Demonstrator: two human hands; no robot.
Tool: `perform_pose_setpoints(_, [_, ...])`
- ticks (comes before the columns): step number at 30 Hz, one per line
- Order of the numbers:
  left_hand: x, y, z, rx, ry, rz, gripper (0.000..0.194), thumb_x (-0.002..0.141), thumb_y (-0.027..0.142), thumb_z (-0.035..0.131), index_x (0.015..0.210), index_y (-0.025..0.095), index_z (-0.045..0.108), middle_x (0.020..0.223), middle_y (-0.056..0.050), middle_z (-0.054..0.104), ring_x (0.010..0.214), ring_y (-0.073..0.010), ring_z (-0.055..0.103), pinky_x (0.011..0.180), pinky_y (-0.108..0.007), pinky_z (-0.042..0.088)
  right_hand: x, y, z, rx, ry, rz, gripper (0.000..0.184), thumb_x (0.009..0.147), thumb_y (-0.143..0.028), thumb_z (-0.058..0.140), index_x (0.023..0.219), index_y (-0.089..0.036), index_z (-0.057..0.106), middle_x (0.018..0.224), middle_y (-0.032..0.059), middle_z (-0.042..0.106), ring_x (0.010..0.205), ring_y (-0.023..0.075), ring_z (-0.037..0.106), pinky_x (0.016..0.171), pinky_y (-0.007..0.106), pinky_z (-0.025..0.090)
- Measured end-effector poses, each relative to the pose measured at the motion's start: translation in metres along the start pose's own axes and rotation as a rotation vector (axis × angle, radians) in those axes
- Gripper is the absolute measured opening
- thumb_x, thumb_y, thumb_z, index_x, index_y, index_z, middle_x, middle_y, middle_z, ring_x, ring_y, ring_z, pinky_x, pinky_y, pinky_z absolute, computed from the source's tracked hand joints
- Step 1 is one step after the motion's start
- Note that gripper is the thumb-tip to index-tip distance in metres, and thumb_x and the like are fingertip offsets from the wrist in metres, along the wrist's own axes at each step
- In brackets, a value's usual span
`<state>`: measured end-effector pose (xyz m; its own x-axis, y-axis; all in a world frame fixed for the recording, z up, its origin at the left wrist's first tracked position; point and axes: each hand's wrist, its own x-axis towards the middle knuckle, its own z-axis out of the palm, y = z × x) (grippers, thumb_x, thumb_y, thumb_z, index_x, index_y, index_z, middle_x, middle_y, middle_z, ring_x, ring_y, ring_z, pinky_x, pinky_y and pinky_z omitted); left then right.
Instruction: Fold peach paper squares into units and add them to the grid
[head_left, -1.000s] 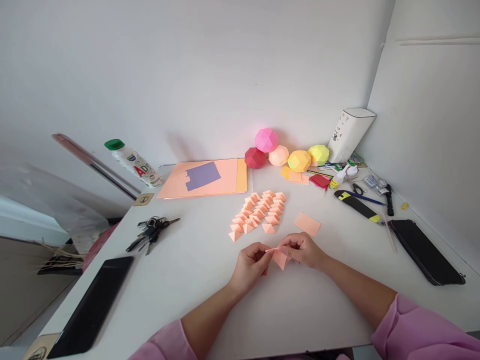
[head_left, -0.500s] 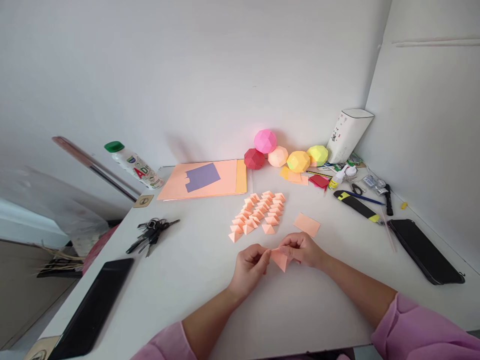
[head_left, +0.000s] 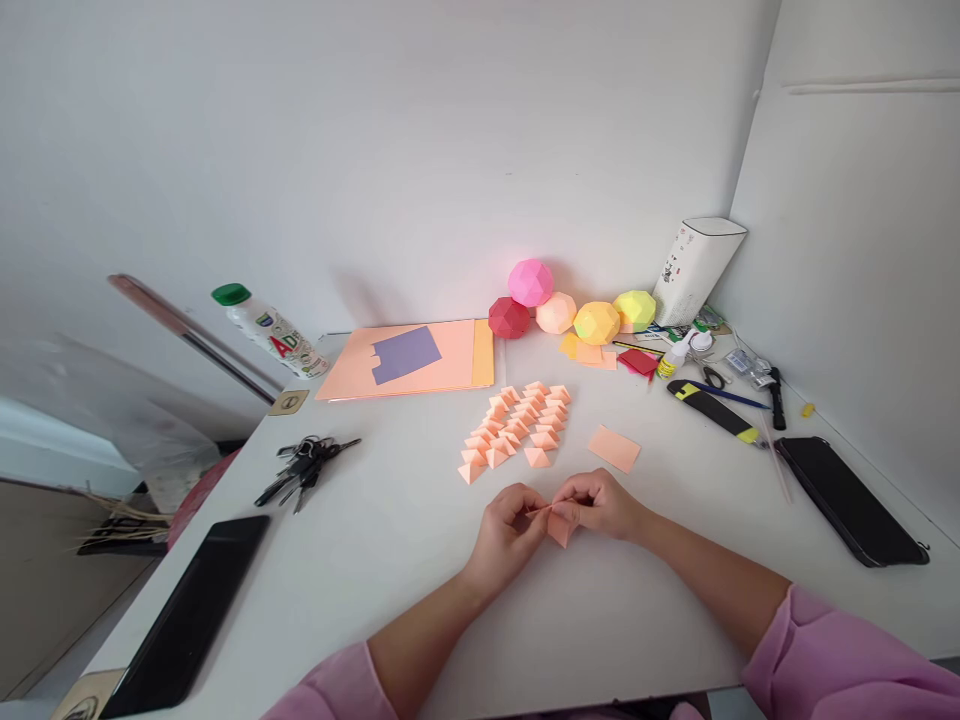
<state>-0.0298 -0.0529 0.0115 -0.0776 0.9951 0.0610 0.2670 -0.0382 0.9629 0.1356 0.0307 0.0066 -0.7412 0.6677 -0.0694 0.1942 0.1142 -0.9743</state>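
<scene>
My left hand (head_left: pixel 508 532) and my right hand (head_left: pixel 600 503) meet over the near middle of the table. Between them is a small peach piece of folded paper (head_left: pixel 559 529), pinched by the fingers of both. Its lower part hangs below my right fingertips; the upper edge is mostly hidden by fingers. Just beyond lie rows of peach folded paper units (head_left: pixel 516 428), each standing like a little peak. To their right rests a flat peach paper rectangle (head_left: pixel 614 448).
Several faceted paper balls (head_left: pixel 556 313) sit by the back wall, left of a white box (head_left: pixel 697 272). Peach sheets (head_left: pixel 345 365) lie back left, near a bottle (head_left: pixel 274 335) and keys (head_left: pixel 306 468). A box cutter (head_left: pixel 716 413) and a black case (head_left: pixel 851 500) are on the right.
My hands have come closer together. The left hand has shifted slightly right along the folded paper, and the paper has turned, so less of it shows.
</scene>
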Motion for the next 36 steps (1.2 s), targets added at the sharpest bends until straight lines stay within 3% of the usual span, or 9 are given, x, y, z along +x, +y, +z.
perform_pose_setpoints(5, [0.000,0.003,-0.001,-0.013,-0.004,-0.023,0.011,0.075,0.021,0.055,0.064,0.017,0.052,0.066,0.000,0.052,0.063,-0.0128,0.047,0.060,-0.025,0.040,0.001,0.003,0.000,-0.027,0.003,-0.037,0.021,0.077,-0.034,0.062,0.072,-0.015,0.068,0.059,0.0004,0.059,0.052,0.0100,0.047,0.048,0.022,0.036])
perform_pose_setpoints(10, [0.000,-0.003,-0.004,-0.150,0.031,-0.117,0.010,0.076,0.022,0.053,0.068,0.017,0.051,0.066,0.001,0.049,0.061,-0.0111,0.045,0.058,-0.023,0.038,0.001,0.000,-0.006,0.063,0.028,0.078,0.027,0.076,-0.041,0.063,0.070,-0.014,0.064,0.051,-0.0031,0.051,0.042,0.0071,0.039,0.040,0.020,0.028])
perform_pose_setpoints(15, [0.000,-0.003,-0.007,-0.260,0.058,-0.111,0.011,0.081,0.027,0.052,0.074,0.018,0.049,0.069,0.002,0.048,0.061,-0.0105,0.046,0.059,-0.023,0.039,0.002,0.001,-0.009,0.135,0.050,0.124,0.028,0.076,-0.042,0.063,0.069,-0.015,0.060,0.048,-0.0048,0.047,0.040,0.0068,0.036,0.037,0.020,0.027])
perform_pose_setpoints(19, [0.001,-0.001,-0.004,-0.175,0.007,-0.054,0.009,0.080,0.027,0.055,0.081,0.018,0.055,0.080,-0.002,0.056,0.076,-0.0152,0.053,0.072,-0.028,0.044,0.000,-0.001,-0.006,0.118,0.034,0.098,0.023,0.076,-0.037,0.062,0.070,-0.015,0.060,0.050,-0.0045,0.046,0.043,0.0070,0.037,0.040,0.020,0.028])
perform_pose_setpoints(25, [0.002,-0.004,-0.001,0.015,-0.034,-0.011,0.015,0.080,0.027,0.054,0.069,0.018,0.055,0.069,-0.003,0.057,0.068,-0.0151,0.052,0.065,-0.028,0.043,-0.002,-0.002,0.002,0.005,0.010,-0.009,0.011,0.075,-0.024,0.058,0.070,-0.015,0.060,0.051,-0.0048,0.044,0.047,0.0079,0.040,0.045,0.020,0.034])
perform_pose_setpoints(30, [0.001,-0.004,0.001,0.068,-0.029,0.014,0.012,0.077,0.024,0.054,0.067,0.018,0.054,0.068,-0.002,0.056,0.067,-0.0152,0.051,0.063,-0.027,0.042,-0.002,0.001,0.004,-0.048,0.007,-0.053,0.006,0.071,-0.016,0.054,0.066,-0.015,0.057,0.047,-0.0068,0.037,0.046,0.0071,0.036,0.045,0.020,0.031])
perform_pose_setpoints(36, [0.000,0.001,0.000,-0.046,-0.014,-0.105,0.010,0.071,0.020,0.054,0.063,0.017,0.050,0.063,0.001,0.050,0.059,-0.0118,0.045,0.055,-0.024,0.037,-0.001,-0.002,0.001,-0.029,0.055,-0.036,0.006,0.067,-0.014,0.052,0.061,-0.015,0.052,0.050,-0.0054,0.041,0.046,0.0065,0.034,0.043,0.020,0.027])
